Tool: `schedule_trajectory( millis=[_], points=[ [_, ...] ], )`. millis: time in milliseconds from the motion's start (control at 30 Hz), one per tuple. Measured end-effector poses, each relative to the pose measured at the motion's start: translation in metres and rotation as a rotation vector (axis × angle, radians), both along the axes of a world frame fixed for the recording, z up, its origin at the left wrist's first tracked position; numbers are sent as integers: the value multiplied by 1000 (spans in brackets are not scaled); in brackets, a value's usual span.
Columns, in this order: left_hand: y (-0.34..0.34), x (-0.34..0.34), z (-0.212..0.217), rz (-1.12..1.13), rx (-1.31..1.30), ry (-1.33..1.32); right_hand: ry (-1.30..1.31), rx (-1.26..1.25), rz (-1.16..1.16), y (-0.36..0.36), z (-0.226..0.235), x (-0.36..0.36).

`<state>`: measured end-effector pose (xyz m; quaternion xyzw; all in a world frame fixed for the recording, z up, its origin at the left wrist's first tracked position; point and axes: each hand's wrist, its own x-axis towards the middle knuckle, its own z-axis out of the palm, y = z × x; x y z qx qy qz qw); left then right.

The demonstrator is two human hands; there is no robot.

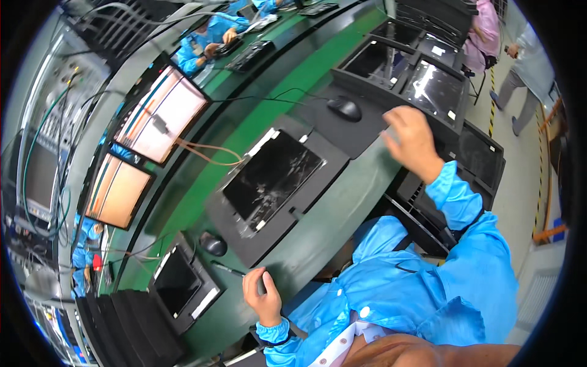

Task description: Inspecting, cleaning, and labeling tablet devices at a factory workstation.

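Observation:
My left hand (263,298) rests at the near table edge, its fingers loosely bent and the thumb apart, with nothing visible in it. Just beyond its fingertips lies a dark pen (227,268). My right hand (414,142) hovers over the table's right part, fingers spread and holding nothing, between a black mouse (344,109) and the black trays. Between my hands, a dark display panel (269,177) with wrinkled, shiny film lies on a black pad (260,248). An orange-brown cable (214,160) runs to the panel's far edge.
Black trays (398,85) holding panels stand at the right. Two lit monitors (162,116) face me from the far left. A second mouse (213,243), another panel (176,282) and a black foam stack (131,327) are at the left. People in blue (211,37) work across the table.

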<state>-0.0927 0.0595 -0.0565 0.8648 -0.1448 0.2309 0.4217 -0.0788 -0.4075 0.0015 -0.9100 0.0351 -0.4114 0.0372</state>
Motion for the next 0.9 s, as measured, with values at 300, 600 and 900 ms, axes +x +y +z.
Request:
schedule_trajectory(
  millis=[300,600,900],
  points=[
    [-16,5,-5,-26,276,-135,159,-156,-307,-101,-35,-34],
    [-16,5,-7,-52,284,-145,38,-24,59,-44,-38,-10],
    [-24,2,-8,-70,275,-91,84,21,582,63,-26,111]
  ],
)
